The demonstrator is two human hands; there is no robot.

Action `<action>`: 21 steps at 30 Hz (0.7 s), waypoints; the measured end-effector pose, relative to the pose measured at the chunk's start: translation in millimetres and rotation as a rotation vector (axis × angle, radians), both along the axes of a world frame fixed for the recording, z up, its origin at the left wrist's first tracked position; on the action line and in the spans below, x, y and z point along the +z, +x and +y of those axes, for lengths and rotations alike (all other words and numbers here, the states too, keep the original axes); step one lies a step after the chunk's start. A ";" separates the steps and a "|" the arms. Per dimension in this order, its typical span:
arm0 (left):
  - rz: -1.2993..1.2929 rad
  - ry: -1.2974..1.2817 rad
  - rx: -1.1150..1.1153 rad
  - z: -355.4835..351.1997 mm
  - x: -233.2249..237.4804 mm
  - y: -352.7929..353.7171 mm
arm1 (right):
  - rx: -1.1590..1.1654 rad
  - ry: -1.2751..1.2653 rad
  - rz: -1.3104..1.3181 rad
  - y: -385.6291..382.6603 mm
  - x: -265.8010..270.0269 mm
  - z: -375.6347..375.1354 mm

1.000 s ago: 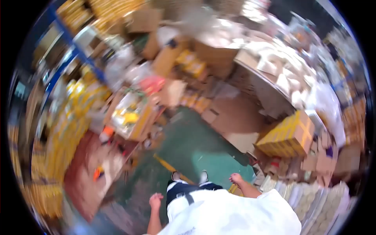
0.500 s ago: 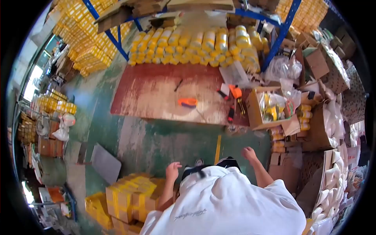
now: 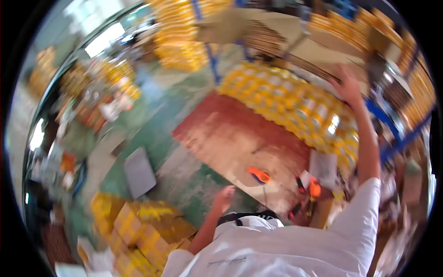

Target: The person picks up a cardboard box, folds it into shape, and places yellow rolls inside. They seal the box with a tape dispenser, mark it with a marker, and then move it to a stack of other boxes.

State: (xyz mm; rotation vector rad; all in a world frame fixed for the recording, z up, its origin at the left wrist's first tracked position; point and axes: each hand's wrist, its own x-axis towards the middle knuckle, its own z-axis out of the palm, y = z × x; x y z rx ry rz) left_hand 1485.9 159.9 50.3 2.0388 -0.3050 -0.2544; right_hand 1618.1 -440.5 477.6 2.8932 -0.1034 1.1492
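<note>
My right hand (image 3: 347,85) is raised on an outstretched arm to the shelf above the table, fingers apart, at the edge of a stack of flat cardboard sheets (image 3: 318,53). Low in front of my body hangs my left hand (image 3: 224,198), its blurred fingers loosely stretched and nothing showing in them. It is nearest to the front edge of the worn red-brown table (image 3: 221,143). On that tabletop lies an orange tape dispenser (image 3: 259,175). A second orange tool (image 3: 314,187) rests farther right, beside a red-and-black cutter (image 3: 295,210).
Rows of yellow-and-white rolls (image 3: 295,101) are piled behind the table, below the shelf with its blue posts (image 3: 212,62). Taped cartons (image 3: 147,235) stand at my left, near a grey panel (image 3: 140,172) on the green floor. Packed yellow stacks (image 3: 184,55) rise at the back.
My right hand has gone from low at my side up to the cardboard on the shelf. The view has turned and tilted, so the table now appears slanted. My left hand stays low.
</note>
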 end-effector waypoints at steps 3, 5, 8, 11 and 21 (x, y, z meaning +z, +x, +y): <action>-0.025 0.047 0.045 -23.9 71.7 -3.2 | -0.081 -0.001 0.262 57.2 -17.7 -53.8; 0.020 -0.005 0.038 -18.2 63.3 1.0 | -0.133 -0.024 0.285 57.4 -27.0 -54.7; 0.024 -0.030 0.098 -13.2 44.6 12.2 | -0.080 -0.049 0.218 41.1 -36.3 -64.5; -0.040 0.001 0.102 3.5 24.1 36.1 | -0.314 0.147 0.374 -1.2 15.6 4.0; 0.004 -0.213 -0.169 -38.1 80.7 175.1 | -0.406 0.135 -0.277 -41.8 -19.7 -8.6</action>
